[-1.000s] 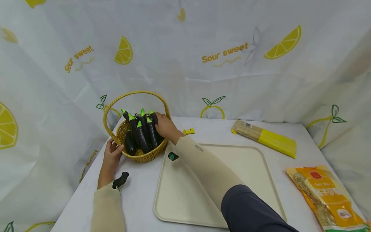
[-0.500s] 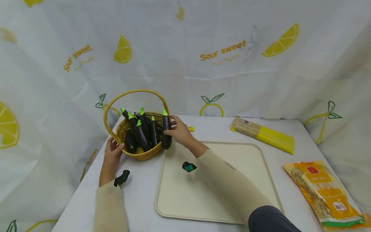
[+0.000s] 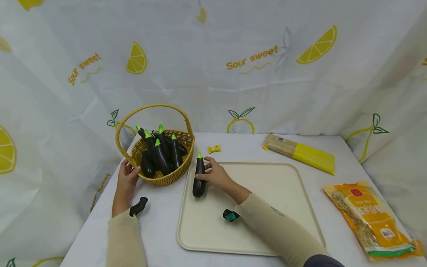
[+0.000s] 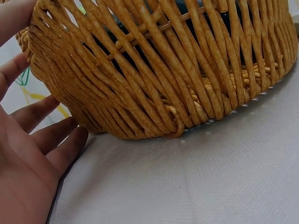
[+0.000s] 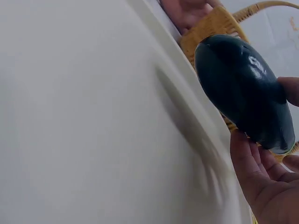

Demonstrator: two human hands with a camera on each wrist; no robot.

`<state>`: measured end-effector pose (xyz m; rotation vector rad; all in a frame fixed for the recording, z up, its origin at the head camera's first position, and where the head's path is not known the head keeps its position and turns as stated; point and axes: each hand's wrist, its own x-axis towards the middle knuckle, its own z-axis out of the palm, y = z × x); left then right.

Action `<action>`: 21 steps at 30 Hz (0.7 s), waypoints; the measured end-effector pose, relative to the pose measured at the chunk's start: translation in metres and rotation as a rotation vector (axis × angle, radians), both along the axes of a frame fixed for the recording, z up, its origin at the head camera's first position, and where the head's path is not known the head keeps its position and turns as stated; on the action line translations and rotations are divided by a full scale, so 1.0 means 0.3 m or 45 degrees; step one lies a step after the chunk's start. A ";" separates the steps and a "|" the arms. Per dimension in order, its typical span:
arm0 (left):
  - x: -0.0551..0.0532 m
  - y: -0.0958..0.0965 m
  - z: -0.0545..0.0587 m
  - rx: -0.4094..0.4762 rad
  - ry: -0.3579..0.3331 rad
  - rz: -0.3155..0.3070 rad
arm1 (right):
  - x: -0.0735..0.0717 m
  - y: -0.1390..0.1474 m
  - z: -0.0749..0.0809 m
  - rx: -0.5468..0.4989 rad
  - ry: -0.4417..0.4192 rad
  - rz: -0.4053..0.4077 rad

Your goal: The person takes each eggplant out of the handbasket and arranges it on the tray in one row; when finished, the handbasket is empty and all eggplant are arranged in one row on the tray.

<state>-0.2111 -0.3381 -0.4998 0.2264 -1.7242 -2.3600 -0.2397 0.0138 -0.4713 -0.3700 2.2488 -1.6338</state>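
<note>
A dark, glossy eggplant (image 3: 199,181) with a green stem end hangs over the left part of a beige tray (image 3: 213,237). My right hand (image 3: 218,176) pinches it between thumb and fingers; in the right wrist view the rounded end of the eggplant (image 5: 240,84) faces the camera, and a shadow lies on the tray below. At the left, my left hand (image 3: 127,181) rests against the side of a wicker basket (image 3: 166,180) with a tall handle. In the left wrist view its spread, fairly straight fingers (image 4: 60,135) touch the woven wall. Several eggplants (image 3: 163,159) lean in the basket.
A small yellow wrapped candy (image 3: 214,149) lies behind the tray. A long pack of noodles (image 3: 300,152) with a yellow end lies at the back right, and an orange food bag (image 3: 371,218) at the right. A white lemon-print curtain (image 3: 207,74) stands behind the table.
My right hand has lifted an eggplant out of the basket's right side and carried it right and toward me, over the tray. The left hand has stayed at the basket.
</note>
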 end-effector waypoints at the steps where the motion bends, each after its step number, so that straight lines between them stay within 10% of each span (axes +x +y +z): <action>1: 0.001 0.001 -0.001 0.001 -0.005 0.001 | 0.010 -0.006 -0.008 0.013 -0.013 0.010; 21: -0.010 -0.009 -0.013 0.016 0.018 0.009 | 0.038 -0.082 -0.051 0.434 0.213 0.009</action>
